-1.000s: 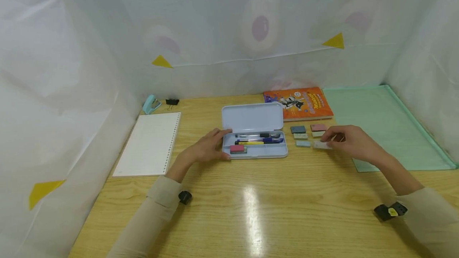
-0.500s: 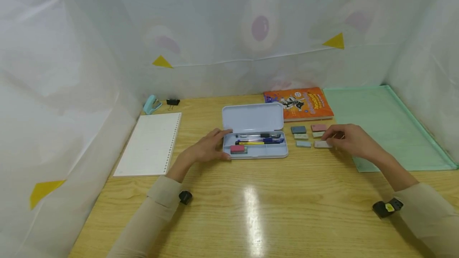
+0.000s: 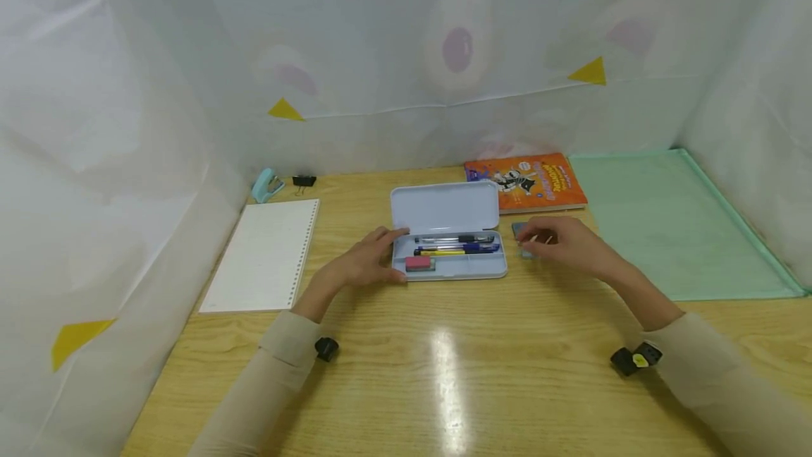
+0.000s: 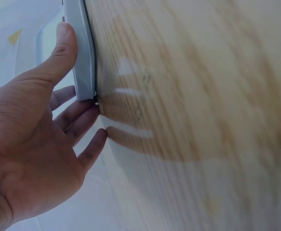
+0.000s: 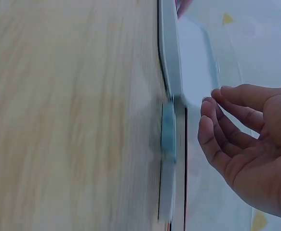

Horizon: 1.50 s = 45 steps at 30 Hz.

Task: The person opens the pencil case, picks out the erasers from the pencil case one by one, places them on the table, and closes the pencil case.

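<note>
Head view first: pens (image 3: 455, 244) and a pink eraser (image 3: 419, 264) already sat in the open case (image 3: 449, 240), and the left hand (image 3: 363, 264) braced its end, fingers loose. Right hand (image 3: 567, 245) hovered over the erasers (image 3: 521, 230) beside the case, hiding most. Right wrist view: fingers (image 5: 223, 139) relaxed, holding nothing, everything blurry.

Open pencil case (image 3: 447, 238) at table centre; notebook (image 3: 265, 254) to its left, book (image 3: 526, 181) far right behind it, mat (image 3: 672, 224) rightmost

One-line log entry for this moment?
left hand: steadies pencil case | right hand: over erasers, grasp unclear
</note>
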Available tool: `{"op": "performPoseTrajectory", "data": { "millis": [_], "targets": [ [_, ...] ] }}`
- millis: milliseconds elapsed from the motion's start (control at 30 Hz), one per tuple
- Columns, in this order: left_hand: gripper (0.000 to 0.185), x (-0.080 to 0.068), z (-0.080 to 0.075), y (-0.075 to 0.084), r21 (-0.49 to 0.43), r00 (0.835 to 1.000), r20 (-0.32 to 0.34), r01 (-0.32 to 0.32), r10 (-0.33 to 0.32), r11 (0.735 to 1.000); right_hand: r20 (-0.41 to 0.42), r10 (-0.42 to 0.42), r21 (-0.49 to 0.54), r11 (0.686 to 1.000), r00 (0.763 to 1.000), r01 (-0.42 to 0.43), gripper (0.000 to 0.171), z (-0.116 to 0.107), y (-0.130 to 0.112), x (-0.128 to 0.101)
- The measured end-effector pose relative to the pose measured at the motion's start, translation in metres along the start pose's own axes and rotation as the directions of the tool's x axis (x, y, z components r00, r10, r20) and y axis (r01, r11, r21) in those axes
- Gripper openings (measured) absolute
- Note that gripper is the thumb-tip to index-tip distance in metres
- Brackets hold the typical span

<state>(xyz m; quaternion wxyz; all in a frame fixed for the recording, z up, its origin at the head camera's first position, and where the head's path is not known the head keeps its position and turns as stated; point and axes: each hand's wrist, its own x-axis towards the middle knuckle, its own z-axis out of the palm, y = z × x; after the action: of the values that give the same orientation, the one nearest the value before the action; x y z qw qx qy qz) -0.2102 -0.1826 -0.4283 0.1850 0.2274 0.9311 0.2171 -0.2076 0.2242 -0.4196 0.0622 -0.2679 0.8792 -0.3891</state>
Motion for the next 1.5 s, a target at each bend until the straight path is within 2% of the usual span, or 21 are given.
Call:
{"op": "performPoseTrajectory", "data": {
  "millis": [233, 433, 600, 800, 967, 1133, 1267, 1500],
  "targets": [
    [0.095, -0.001, -0.001, 0.001, -0.012, 1.0, -0.003, 0.003, -0.003, 1.0, 0.119, -0.091, 0.166, 0.984, 0.989, 0.071, 0.025, 0.04, -0.029, 0.034],
    [0.094, -0.001, 0.0, 0.001, -0.025, 1.0, -0.006, -0.003, 0.002, 1.0, 0.178, -0.15, 0.207, 0.972, 0.972, 0.112, 0.027, 0.076, -0.047, 0.058],
    [0.093, 0.0, 0.0, 0.001, -0.022, 1.0, -0.011, -0.002, 0.002, 1.0, 0.184, -0.171, 0.185, 0.973, 0.968, 0.137, 0.028, 0.099, -0.061, 0.075],
    [0.093, -0.001, 0.0, 0.0, -0.031, 0.999, -0.013, -0.03, 0.029, 0.999, 0.146, -0.219, 0.054, 0.976, 0.965, 0.213, 0.02, 0.117, -0.073, 0.089],
    [0.093, -0.001, 0.0, -0.002, -0.018, 0.999, -0.012, -0.033, 0.033, 0.999, 0.106, -0.22, 0.004, 0.975, 0.97, 0.221, 0.018, 0.122, -0.078, 0.095],
    [0.093, 0.001, 0.001, -0.002, -0.008, 1.0, -0.014, -0.028, 0.028, 1.0, 0.096, -0.149, 0.046, 0.988, 0.984, 0.145, 0.021, 0.119, -0.078, 0.092],
    [0.094, 0.002, 0.001, -0.001, -0.008, 1.0, -0.013, -0.02, 0.02, 1.0, 0.099, -0.093, 0.101, 0.991, 0.991, 0.083, 0.022, 0.109, -0.074, 0.082],
    [0.095, 0.002, 0.002, -0.002, -0.01, 1.0, -0.005, 0.002, -0.002, 1.0, 0.031, -0.076, 0.134, 0.988, 0.997, 0.071, 0.02, 0.077, -0.054, 0.058]
  ]
}}
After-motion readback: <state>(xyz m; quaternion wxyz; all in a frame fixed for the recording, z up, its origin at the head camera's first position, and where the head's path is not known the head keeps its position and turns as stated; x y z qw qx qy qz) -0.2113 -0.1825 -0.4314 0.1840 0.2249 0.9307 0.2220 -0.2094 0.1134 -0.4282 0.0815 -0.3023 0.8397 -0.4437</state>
